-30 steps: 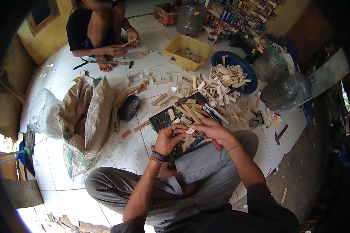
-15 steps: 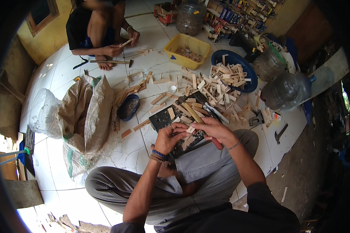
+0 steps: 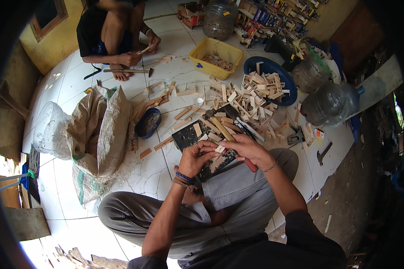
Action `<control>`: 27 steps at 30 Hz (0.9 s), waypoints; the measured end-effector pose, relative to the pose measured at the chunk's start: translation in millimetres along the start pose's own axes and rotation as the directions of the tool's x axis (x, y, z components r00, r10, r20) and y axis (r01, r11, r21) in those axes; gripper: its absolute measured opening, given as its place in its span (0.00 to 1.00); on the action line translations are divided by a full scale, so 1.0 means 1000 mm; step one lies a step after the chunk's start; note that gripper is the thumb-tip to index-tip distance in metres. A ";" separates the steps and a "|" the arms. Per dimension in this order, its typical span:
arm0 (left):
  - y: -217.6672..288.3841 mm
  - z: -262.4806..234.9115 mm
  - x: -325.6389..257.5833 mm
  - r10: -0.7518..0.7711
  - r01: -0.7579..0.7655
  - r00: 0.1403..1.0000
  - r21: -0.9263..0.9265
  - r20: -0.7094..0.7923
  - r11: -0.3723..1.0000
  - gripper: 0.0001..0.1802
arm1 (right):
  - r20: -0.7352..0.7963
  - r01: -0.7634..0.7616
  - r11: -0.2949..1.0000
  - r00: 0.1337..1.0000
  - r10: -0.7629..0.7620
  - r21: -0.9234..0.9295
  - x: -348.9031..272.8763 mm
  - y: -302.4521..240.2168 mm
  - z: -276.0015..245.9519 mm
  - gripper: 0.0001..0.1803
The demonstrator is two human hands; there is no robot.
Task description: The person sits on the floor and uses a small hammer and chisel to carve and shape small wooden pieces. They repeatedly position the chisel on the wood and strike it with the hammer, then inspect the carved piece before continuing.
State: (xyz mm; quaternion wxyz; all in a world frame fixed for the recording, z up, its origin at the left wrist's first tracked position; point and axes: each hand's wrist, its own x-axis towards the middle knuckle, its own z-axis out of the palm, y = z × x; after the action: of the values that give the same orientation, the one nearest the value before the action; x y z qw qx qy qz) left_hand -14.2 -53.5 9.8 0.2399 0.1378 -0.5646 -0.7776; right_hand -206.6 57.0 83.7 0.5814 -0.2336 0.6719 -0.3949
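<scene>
My left hand (image 3: 194, 158) pinches a small pale wooden block (image 3: 220, 149) above a dark work board (image 3: 184, 140). My right hand (image 3: 249, 150) is closed round a hammer (image 3: 223, 129); its wooden handle slants away toward the board, and its red end (image 3: 250, 165) sticks out below my palm. The fingertips of my right hand also meet the block. Short wooden pieces (image 3: 197, 130) and sawdust lie on the board between my crossed legs. My fingers partly cover the block, so any detail on its underside is hidden.
Beyond the board lies a heap of wood pieces (image 3: 249, 101), spilling from a blue basin (image 3: 292, 85). A yellow tub (image 3: 195, 56), a small blue container (image 3: 141, 127) and a woven sack (image 3: 110, 134) stand around. Another hammer (image 3: 324, 154) lies right. A co-worker (image 3: 116, 36) squats far left, holding a wooden piece.
Almost nothing differs. Both my hands keep the same place and grip on the block and the hammer.
</scene>
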 end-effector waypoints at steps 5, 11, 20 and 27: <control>0.000 0.000 0.000 0.008 -0.008 1.000 -0.001 -0.001 1.000 0.12 | 0.003 0.006 1.000 1.000 -0.006 0.004 -0.001 0.001 0.000 0.14; 0.000 0.000 0.000 0.014 -0.014 1.000 0.004 -0.002 1.000 0.12 | -0.002 0.025 1.000 1.000 -0.025 -0.007 -0.001 0.002 0.000 0.14; 0.001 0.000 0.000 0.015 -0.015 1.000 0.067 -0.009 0.998 0.12 | -0.072 0.041 0.994 0.996 -0.048 -0.099 -0.005 0.001 0.007 0.16; 0.001 -0.001 0.000 0.098 -0.094 0.995 0.189 -0.010 0.977 0.09 | -0.098 0.090 0.973 0.989 -0.113 -0.210 -0.008 -0.001 0.009 0.18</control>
State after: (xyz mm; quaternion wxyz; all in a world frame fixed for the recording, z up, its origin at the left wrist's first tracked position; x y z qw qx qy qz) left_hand -13.6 -54.2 10.6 0.2686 0.1400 -0.6393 -0.7068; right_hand -196.2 60.1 88.7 0.4957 -0.3046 0.7270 -0.3648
